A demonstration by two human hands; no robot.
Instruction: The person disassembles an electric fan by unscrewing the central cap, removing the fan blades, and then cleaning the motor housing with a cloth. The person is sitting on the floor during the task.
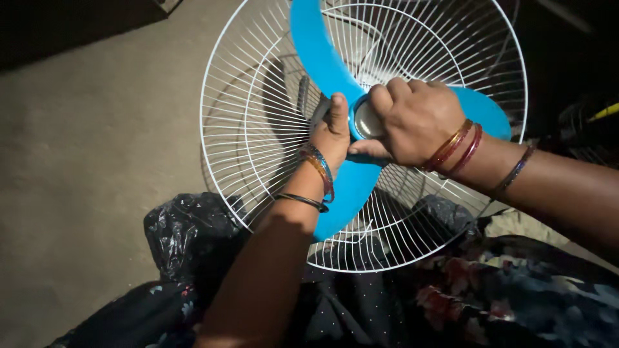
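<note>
Dim room, bare grey floor (97, 148); white wire fan guard (225, 148) lies flat on it, just far of the person's lap. Right hand (412, 119) is curled over the round hub cap (367, 121) at the guard's centre, fingers gripping its far rim. Left hand (332, 132), touching the hub's left side, pinches a dark tool (319, 111). Blue blades (316, 45) radiate from the hub: far, right, near.

packages: none in view | labels: none to be seen on any surface | signs: none | screens: none | note: dim light, dark edges of the picture too murky to tell what lies there
</note>
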